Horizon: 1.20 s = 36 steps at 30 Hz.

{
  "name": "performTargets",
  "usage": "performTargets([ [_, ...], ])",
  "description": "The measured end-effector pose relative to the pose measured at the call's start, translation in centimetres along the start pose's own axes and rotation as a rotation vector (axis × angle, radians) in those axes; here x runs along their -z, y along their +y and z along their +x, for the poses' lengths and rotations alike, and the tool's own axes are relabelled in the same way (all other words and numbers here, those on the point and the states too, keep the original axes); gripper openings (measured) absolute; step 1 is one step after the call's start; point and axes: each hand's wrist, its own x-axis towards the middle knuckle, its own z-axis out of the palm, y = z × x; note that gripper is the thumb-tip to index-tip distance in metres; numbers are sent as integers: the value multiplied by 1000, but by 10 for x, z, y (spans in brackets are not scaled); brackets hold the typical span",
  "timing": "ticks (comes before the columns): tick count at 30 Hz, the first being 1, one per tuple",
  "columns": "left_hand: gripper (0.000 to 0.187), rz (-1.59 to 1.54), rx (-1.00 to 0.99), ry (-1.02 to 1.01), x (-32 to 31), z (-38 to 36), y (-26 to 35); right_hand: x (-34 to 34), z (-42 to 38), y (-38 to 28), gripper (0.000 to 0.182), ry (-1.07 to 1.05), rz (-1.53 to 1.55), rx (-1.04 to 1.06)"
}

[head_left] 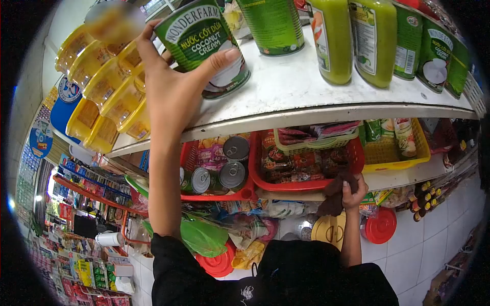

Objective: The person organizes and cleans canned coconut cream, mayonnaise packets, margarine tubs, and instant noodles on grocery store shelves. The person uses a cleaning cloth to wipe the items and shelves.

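My left hand (178,76) is wrapped round a green coconut cream can (196,38), tilted over the white upper shelf (286,84). Stacked yellow tubs (109,86) stand just left of that hand. To the right of the can are another green can (273,25) and two bottles of green sauce (334,43). Lower down, my right hand (352,194) holds a dark brown cloth (334,196) at the front edge of a red basket (306,183) with packets in it.
Under the shelf, a red basket (219,197) holds several cans, and a yellow basket (398,164) stands at the right. Red-lidded containers (380,225) and a green bag (204,237) are below. Store racks (97,188) line the left.
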Motion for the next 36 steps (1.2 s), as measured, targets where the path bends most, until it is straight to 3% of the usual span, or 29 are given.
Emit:
performTargets([
  [3, 91, -67, 59, -245, 18, 0, 7, 2, 3, -9, 27, -18, -41, -14],
  [7, 88, -157, -47, -254, 19, 3, 6, 6, 2, -8, 26, -84, 11, -100],
  [8, 82, -97, 30, -338, 23, 9, 6, 6, 2, -9, 26, -88, 49, -115],
  [11, 77, 116, 22, -301, 16, 20, 2, 6, 1, -10, 25, -81, 77, -149],
  [12, 77, 183, 100, -334, 15, 22, 4, 7, 1, -10, 24, -90, 59, -126],
  [15, 77, 195, -36, -261, 2, 23, -3, 7, 1, -8, 24, -92, 43, -100],
  [26, 73, 302, -107, -241, -11, 28, -10, 5, 3, -13, 25, -83, 112, -127],
  [28, 75, 376, -172, -205, -16, 25, -3, 8, 3, -9, 26, -97, 80, -111],
  [30, 77, 377, -103, -157, -26, 13, 23, 10, 3, -7, 27, -115, 38, -75],
  [33, 62, 174, -387, -163, 15, 26, -51, 8, 5, -1, 28, -95, 117, -79],
  [34, 62, 167, -488, 71, -4, 11, -26, 10, 4, 0, 28, -107, 94, -92],
  [36, 44, 253, -531, 165, 1, -30, -4, 13, 1, 2, 28, -128, 54, -123],
])
